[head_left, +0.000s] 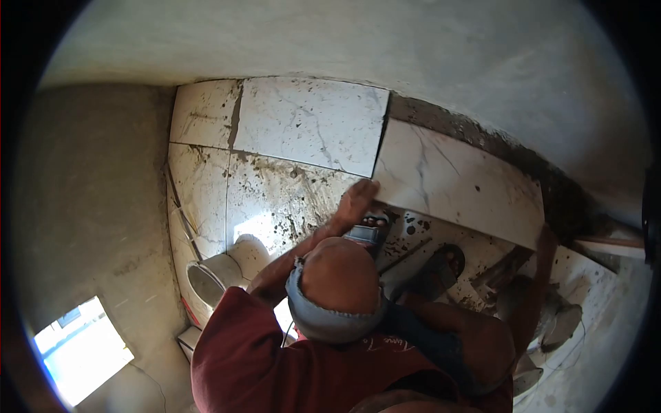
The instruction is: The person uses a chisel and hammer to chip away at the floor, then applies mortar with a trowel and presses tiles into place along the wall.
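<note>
A large white marble-patterned floor tile (454, 175) is between my two hands, beside a laid tile (313, 120) with a narrow dark gap between them. My left hand (358, 199) grips the near-left corner of the tile, the fingers bent at its edge. At the opposite end, my right hand (546, 244) holds the near-right corner; its fingers are partly hidden and in shadow. Below the tile show my sandalled feet (372, 230) and my bent knee (341, 275) in torn jeans.
Mortar-spattered tiles (282, 199) cover the floor to the left, with a bucket (213, 279) standing on them. A strip of rough mortar (475, 127) runs along the wall (344, 41). Right of my leg are a container (561, 327) and a tile piece (606, 248). Bright window (82, 351) at lower left.
</note>
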Demonstrator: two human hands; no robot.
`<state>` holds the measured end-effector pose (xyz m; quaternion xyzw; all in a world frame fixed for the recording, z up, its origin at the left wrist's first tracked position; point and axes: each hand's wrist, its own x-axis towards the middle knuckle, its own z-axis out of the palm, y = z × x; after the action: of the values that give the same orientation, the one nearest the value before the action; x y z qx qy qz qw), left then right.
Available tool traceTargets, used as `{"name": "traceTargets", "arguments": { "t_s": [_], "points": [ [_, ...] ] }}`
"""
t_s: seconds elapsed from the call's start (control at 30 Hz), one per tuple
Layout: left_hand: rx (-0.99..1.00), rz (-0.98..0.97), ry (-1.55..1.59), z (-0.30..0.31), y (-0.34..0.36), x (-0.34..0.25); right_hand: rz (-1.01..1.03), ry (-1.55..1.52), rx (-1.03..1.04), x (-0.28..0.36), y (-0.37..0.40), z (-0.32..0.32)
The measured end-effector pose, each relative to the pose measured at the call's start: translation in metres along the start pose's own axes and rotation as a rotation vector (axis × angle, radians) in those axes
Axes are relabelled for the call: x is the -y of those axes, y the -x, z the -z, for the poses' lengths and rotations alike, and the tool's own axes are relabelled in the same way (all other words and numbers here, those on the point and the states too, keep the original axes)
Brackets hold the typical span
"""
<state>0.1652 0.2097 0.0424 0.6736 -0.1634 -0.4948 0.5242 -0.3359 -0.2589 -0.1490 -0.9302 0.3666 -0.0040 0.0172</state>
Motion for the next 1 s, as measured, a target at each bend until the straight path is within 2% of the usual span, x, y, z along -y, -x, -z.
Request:
{"name": "traceTargets", "arguments": {
  "t_s": [0.03, 0.07, 0.17, 0.2, 0.27, 0.3, 0.33, 0.37, 0.4, 0.43, 0.47, 0.5, 0.57, 0.6, 0.67, 0.7, 0.77, 0.83, 0.87, 0.9, 0.93, 0.97, 1.0],
  "points": [
    [0.025, 0.156, 0.022, -0.007, 0.01, -0.002, -0.217, -0.089, 0.192, 0.005, 0.003, 0.028],
    [-0.013, 0.286, 0.048, -0.018, 0.018, -0.007, -0.383, -0.202, 0.253, 0.012, 0.003, 0.052],
    [0.073, 0.206, -0.084, -0.018, 0.019, -0.005, -0.703, -0.474, 0.305, 0.049, -0.013, 0.125],
    [0.052, 0.188, 0.065, -0.021, 0.022, -0.023, -0.773, -0.547, 0.303, 0.067, -0.021, 0.148],
    [0.055, 0.15, 0.062, -0.019, 0.02, -0.048, -0.882, -0.674, 0.29, 0.1, -0.038, 0.188],
    [0.065, 0.111, 0.046, -0.016, 0.015, -0.054, -0.886, -0.669, 0.289, 0.1, -0.044, 0.196],
    [0.107, 0.013, -0.046, -0.009, 0.002, -0.05, -0.86, -0.94, 0.206, 0.101, -0.051, 0.203],
    [0.121, 0.014, -0.043, -0.005, -0.01, -0.054, -0.824, -1.206, 0.114, 0.101, -0.055, 0.206],
    [0.113, -0.122, -0.118, -0.003, -0.021, -0.06, -0.835, -1.197, 0.106, 0.099, -0.059, 0.206],
    [0.105, -0.263, -0.193, -0.002, -0.034, -0.068, -0.761, -1.233, 0.04, 0.095, -0.065, 0.202],
    [0.051, -0.297, -0.254, 0.0, -0.044, -0.077, -0.686, -1.265, -0.024, 0.095, -0.073, 0.203],
    [0.053, -0.277, -0.26, 0.001, -0.055, -0.088, -0.696, -1.256, -0.034, 0.095, -0.08, 0.203],
    [0.113, -0.19, -0.332, 0.008, -0.08, -0.095, -0.652, -1.461, 0.016, 0.116, -0.103, 0.212],
    [0.119, -0.192, -0.33, 0.007, -0.082, -0.1, -0.657, -1.458, 0.012, 0.127, -0.114, 0.218],
    [0.137, -0.175, -0.118, 0.004, -0.085, -0.11, -0.873, -1.372, 0.049, 0.145, -0.133, 0.224],
    [0.148, -0.173, -0.121, 0.004, -0.084, -0.11, -0.884, -1.372, 0.042, 0.144, -0.136, 0.22],
    [0.008, -0.009, -0.002, 0.002, -0.082, -0.108, -0.898, -1.424, 0.2, 0.141, -0.141, 0.219],
    [0.067, -0.044, -0.159, 0.001, -0.084, -0.104, -0.893, -1.384, 0.174, 0.152, -0.138, 0.222],
    [0.018, -0.196, -0.407, 0.0, -0.086, -0.094, -0.855, -1.375, 0.088, 0.167, -0.133, 0.23],
    [-0.009, -0.164, -0.422, -0.005, -0.084, -0.095, -0.819, -1.359, 0.005, 0.18, -0.13, 0.236],
    [-0.089, -0.306, -0.4, -0.005, -0.094, -0.076, -0.838, -1.33, 0.0, 0.177, -0.128, 0.234],
    [-0.211, -0.449, -0.667, -0.005, -0.097, -0.069, -0.851, -1.303, 0.001, 0.173, -0.128, 0.231],
    [-0.259, -0.492, -0.697, -0.004, -0.101, -0.063, -0.837, -1.325, -0.052, 0.174, -0.127, 0.232]
  ]
}}
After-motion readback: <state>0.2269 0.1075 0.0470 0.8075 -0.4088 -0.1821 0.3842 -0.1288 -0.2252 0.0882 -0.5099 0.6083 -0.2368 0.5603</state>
